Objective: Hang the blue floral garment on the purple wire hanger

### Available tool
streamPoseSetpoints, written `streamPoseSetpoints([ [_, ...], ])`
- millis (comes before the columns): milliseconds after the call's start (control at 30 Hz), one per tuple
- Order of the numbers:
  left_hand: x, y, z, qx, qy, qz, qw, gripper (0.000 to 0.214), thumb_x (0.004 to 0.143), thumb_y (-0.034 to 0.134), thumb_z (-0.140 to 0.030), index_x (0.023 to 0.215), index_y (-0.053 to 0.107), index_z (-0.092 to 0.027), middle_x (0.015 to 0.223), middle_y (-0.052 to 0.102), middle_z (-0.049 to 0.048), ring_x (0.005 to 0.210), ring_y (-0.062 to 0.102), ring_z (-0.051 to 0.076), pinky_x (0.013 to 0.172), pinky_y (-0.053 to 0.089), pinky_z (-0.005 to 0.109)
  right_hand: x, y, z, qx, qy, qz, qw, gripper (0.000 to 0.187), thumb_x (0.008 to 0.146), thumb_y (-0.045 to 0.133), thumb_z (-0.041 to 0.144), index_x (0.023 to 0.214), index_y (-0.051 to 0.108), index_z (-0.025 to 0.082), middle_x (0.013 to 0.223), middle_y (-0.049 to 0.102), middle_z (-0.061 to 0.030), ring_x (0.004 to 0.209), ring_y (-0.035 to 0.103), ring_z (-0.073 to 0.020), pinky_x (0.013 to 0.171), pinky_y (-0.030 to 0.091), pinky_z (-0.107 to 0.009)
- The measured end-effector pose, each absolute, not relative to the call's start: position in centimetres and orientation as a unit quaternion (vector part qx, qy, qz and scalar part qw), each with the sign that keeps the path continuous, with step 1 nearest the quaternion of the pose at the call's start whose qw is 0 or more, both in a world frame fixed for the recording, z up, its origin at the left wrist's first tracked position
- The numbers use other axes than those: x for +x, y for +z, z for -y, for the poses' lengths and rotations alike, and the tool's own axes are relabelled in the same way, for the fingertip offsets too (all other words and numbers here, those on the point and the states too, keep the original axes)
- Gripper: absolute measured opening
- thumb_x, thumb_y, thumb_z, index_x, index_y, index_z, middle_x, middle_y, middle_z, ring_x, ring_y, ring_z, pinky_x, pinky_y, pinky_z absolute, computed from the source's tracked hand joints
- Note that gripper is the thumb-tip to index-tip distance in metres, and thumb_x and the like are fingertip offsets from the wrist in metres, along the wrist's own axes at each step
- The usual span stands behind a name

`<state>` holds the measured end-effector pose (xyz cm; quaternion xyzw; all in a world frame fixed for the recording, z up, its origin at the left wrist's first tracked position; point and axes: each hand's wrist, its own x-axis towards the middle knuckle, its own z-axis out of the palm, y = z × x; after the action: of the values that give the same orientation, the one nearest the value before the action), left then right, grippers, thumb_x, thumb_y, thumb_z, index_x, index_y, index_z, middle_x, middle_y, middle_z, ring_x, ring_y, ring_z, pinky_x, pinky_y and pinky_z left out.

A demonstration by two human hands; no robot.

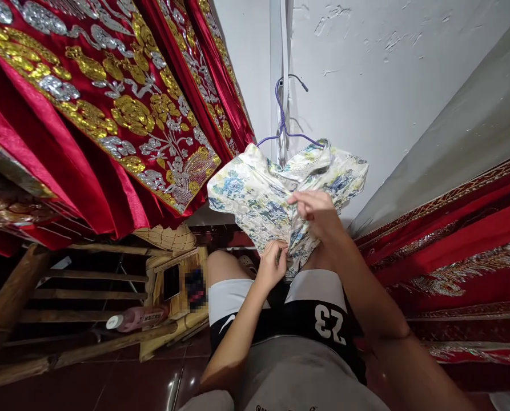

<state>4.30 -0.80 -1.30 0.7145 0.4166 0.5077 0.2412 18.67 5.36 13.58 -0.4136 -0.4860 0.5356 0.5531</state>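
Observation:
A small cream garment with blue and yellow flowers [255, 200] hangs on a purple wire hanger [282, 123] against the white wall. My left hand [272, 264] pinches the cloth at its lower front edge, fingers closed. My right hand [317, 211] grips the cloth higher up, near the middle of the front, fingers bent on the fabric. Both hands are over my lap, above black and white shorts with the number 23 [329, 322].
Red garments with gold and silver embroidery [109, 108] hang at upper left; more red embroidered cloth [460, 251] at the right. A bamboo chair [87, 297] at lower left holds a phone [171, 281] and a pink bottle [137, 317]. The floor is dark red tile [109, 388].

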Motion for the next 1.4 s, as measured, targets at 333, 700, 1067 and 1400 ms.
streamPoseSetpoints([
  [333, 2.5, 1.3, -2.5, 0.863, 0.341, -0.34, 0.151, 0.024, 0.097, 0.04, -0.013, 0.096, 0.064, -0.018, 0.091, 0.068, 0.0108, 0.088, 0.062, 0.024, 0.085, 0.049, 0.039, 17.7, 18.6, -7.6, -0.346, 0.441, 0.527, 0.639, 0.027, 0.089, 0.067, 0.037, 0.072, 0.068, 0.016, 0.047, 0.051, 0.0043, 0.038, 0.035, -0.0043, 0.038, 0.02, -0.019],
  [700, 1.4, 18.3, -9.3, 0.831, 0.442, -0.338, -0.01, 0.028, 0.107, 0.04, -0.03, 0.109, 0.065, -0.018, 0.102, 0.071, 0.0087, 0.096, 0.066, 0.02, 0.085, 0.049, 0.032, 17.3, 16.5, -7.5, -0.34, 0.399, 0.572, 0.631, 0.03, 0.09, 0.066, 0.039, 0.068, 0.066, 0.018, 0.047, 0.051, 0.0035, 0.041, 0.041, -0.0077, 0.045, 0.032, -0.022],
  [1067, 1.7, 15.9, -9.3, 0.79, 0.489, -0.357, -0.095, 0.023, 0.104, 0.045, -0.03, 0.091, 0.061, -0.021, 0.088, 0.069, 0.0068, 0.089, 0.059, 0.021, 0.086, 0.042, 0.037, 16.2, 13.8, -8.9, -0.36, 0.409, 0.557, 0.627, 0.031, 0.086, 0.068, 0.043, 0.067, 0.066, 0.018, 0.046, 0.044, 0.0057, 0.044, 0.038, -0.0083, 0.047, 0.029, -0.024],
  [1400, -3.7, 16.9, -10.1, 0.587, 0.72, -0.369, -0.017, 0.021, 0.104, 0.053, -0.039, 0.095, 0.062, -0.022, 0.097, 0.065, 0.0045, 0.099, 0.059, 0.018, 0.09, 0.047, 0.036, 17.4, 10.8, -7.4, -0.434, 0.442, 0.539, 0.571, 0.028, 0.079, 0.061, 0.026, 0.052, 0.059, 0.019, 0.043, 0.041, 0.0039, 0.044, 0.035, -0.0096, 0.047, 0.025, -0.026],
])
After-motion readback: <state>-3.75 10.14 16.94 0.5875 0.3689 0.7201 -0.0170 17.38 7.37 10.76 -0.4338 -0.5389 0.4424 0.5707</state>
